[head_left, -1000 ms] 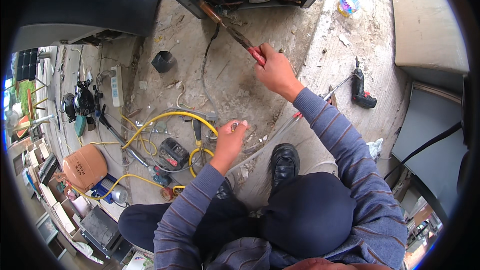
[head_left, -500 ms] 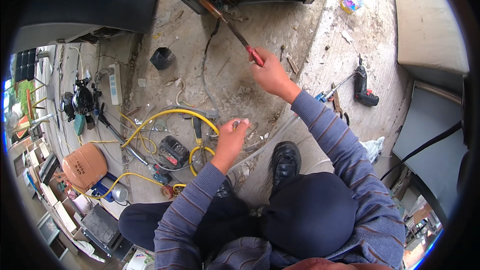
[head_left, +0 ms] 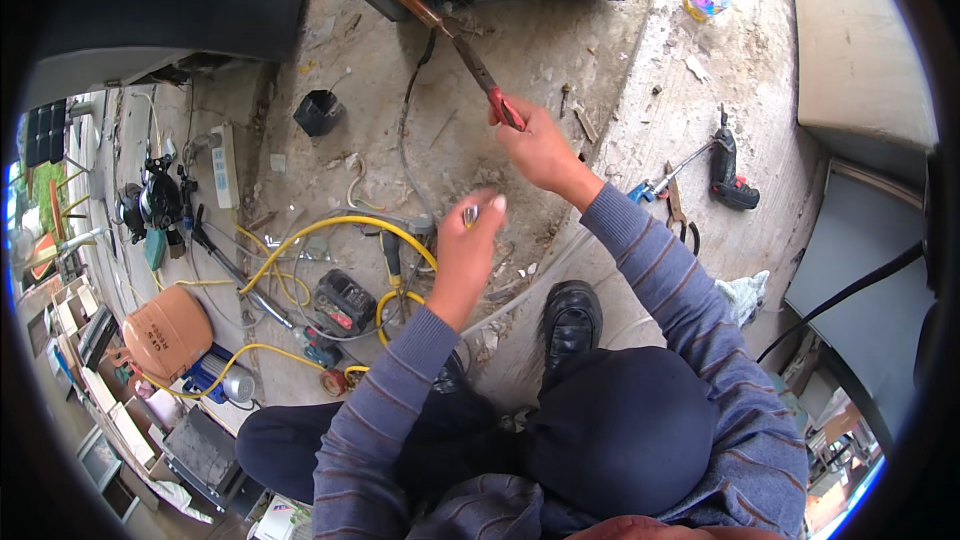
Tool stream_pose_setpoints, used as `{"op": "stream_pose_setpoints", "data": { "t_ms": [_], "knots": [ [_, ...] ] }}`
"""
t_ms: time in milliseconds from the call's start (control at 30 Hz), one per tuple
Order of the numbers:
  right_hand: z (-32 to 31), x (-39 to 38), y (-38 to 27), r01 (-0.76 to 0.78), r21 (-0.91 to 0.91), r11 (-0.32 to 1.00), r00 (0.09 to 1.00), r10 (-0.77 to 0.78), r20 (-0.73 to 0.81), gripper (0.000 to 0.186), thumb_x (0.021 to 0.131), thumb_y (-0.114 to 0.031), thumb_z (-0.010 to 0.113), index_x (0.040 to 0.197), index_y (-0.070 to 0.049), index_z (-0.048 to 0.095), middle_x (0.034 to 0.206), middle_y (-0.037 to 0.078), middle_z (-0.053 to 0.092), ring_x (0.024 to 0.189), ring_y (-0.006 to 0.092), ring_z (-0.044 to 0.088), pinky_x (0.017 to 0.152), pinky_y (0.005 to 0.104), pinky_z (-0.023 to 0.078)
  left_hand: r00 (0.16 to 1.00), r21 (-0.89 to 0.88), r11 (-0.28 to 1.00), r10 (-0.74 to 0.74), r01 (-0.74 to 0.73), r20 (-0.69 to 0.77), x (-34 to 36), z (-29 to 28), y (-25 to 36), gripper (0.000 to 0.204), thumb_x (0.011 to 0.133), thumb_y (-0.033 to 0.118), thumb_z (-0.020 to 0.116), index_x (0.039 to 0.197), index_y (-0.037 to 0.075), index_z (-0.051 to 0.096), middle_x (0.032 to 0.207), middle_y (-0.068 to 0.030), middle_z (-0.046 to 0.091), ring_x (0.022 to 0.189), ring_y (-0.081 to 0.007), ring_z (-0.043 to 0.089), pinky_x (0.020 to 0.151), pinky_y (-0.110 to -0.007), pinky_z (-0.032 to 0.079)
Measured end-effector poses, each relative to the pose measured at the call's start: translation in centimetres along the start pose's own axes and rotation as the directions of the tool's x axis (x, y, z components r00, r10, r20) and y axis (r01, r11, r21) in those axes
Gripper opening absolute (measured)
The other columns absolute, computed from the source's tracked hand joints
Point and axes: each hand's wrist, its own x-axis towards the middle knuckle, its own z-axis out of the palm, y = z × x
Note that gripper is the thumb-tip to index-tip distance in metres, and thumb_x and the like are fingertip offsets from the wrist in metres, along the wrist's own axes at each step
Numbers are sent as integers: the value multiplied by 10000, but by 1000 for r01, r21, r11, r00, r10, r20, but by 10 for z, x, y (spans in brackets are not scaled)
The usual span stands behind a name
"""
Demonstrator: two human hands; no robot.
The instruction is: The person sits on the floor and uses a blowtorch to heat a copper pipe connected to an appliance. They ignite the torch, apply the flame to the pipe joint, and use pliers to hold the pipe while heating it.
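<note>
My right hand is closed on the red grips of a pair of pliers. The dark jaws reach up and left to a copper tube-like cylinder, at the open bottom of an appliance. Whether the jaws clamp the copper or only touch it is hard to tell. My left hand hangs over the floor below the pliers, thumb and fingers pinched together. A small shiny metal piece shows between them, too small to name. A grey cable runs down from the appliance.
At left lie a yellow hose, a black battery charger, an orange gas cylinder and a white power strip. A black cup stands farther up. To the right are a black cordless tool and a cardboard-coloured box.
My left hand has risen a little toward the pliers and is slightly blurred. My right hand and the pliers have shifted slightly left; the copper cylinder has stayed at the appliance.
</note>
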Motion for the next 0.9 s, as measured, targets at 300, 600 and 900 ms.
{"op": "stream_pose_setpoints", "data": {
  "t_ms": [300, 600, 900],
  "knots": [
    [-7, 4, -9, -86, 170, 982, 984, 57, 168, 262, 929, -232, 656, 1079, -19, 629, 944, 218, 702, 876, 360, 688, 782, 436, 529, 981, -70, 987, 152, -144, 118, 55, 31, 60, 590, 982, 431, 711, 1428, 81, 549, 893, 56, 605, 478, -13, 366, 393, -214, 276],
    [-4, -3, -15, 34, -375, 926, 987, -90, -133, 287, 901, -215, 671, 1101, -21, 597, 907, 233, 698, 852, 411, 695, 741, 466, 530, 990, -108, 993, 61, -47, 124, 56, 27, 51, 618, 944, 425, 763, 1395, 46, 578, 761, 48, 526, 478, -22, 371, 404, -240, 283],
    [-19, 3, -14, -480, 418, 771, 835, 257, 486, 176, 902, -120, 533, 1059, -70, 594, 729, -27, 503, 577, 124, 456, 552, 319, 389, 996, -22, 997, -67, 69, 63, 21, -18, 28, 524, 1008, 358, 682, 1370, 10, 533, 1178, -170, 723, 445, -22, 348, 396, -221, 284]
  ]
}}
